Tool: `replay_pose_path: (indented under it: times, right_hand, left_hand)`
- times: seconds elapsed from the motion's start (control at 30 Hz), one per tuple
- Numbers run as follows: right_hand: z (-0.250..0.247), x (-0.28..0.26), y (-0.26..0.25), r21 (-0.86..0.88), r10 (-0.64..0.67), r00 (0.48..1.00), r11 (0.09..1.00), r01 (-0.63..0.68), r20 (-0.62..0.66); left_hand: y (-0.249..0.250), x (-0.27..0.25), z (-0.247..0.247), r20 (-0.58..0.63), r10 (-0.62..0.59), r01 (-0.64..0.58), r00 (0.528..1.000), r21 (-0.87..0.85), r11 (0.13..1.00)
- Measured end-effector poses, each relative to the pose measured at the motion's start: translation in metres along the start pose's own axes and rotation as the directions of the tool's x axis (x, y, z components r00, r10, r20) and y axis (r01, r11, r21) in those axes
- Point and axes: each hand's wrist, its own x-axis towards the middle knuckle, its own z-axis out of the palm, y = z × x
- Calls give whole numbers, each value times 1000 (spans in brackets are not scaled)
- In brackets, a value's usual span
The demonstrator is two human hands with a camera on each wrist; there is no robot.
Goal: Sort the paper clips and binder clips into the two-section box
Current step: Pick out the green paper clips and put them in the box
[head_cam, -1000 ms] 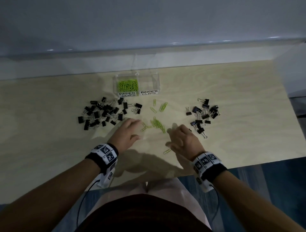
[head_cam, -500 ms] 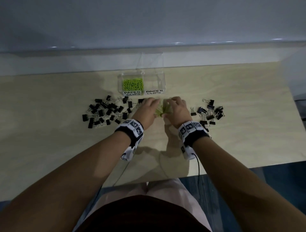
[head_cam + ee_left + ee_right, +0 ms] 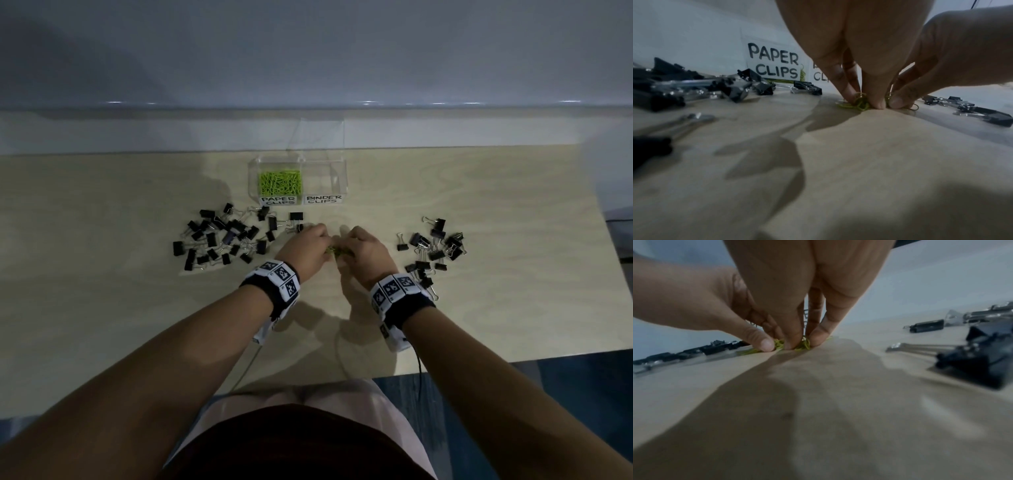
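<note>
Since half a second ago the left hand (image 3: 306, 249) and right hand (image 3: 363, 251) have drawn slightly back from the two-section box (image 3: 337, 178) toward the table's (image 3: 513, 301) near edge, and the loose paper clips (image 3: 858, 103) are now bunched under them. Both hands pinch the bunch against the table, fingertips (image 3: 764, 344) curled round it. Paper clips in the box (image 3: 280, 182) fill the left section at the far edge. Binder clips (image 3: 222, 240) flank both hands.
</note>
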Motion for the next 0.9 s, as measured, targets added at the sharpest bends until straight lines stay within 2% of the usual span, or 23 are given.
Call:
replay_pose_path:
  times: [0.13,0.27,0.37,0.43,0.53,0.63,0.77,0.83,0.9]
  right_hand:
    - [-2,0,3,-47,-80,995,996,77,-58]
    - [-5,5,13,6,17,997,1000,-17,-78]
    - [-18,15,1,176,179,984,969,-176,-4]
    - [-27,31,-10,342,290,956,895,-286,43]
    - [-37,67,-35,484,288,958,838,-250,-4]
    - [-41,109,-62,436,203,974,889,-138,-106]
    - [-38,139,-76,381,198,979,910,-163,-55]
    - [-43,133,-70,302,178,982,941,-150,-66]
    - [-50,113,-58,248,154,982,961,-123,-109]
  left_hand:
    - [-1,0,-6,60,35,-43,998,134,990]
    - [-9,-6,-12,66,11,-18,998,107,994]
    - [-14,-17,-21,-45,-74,69,996,-94,993]
    - [-16,-26,-33,-138,-166,125,976,-266,956]
    - [-20,-36,-60,-242,-291,151,926,-468,871]
    - [-30,-33,-89,-326,-387,173,863,-527,832]
    - [-47,-12,-119,-474,-399,132,785,-501,855]
    - [-51,5,-126,-483,-385,141,787,-466,874]
    - [-52,20,-125,-430,-353,189,831,-379,906]
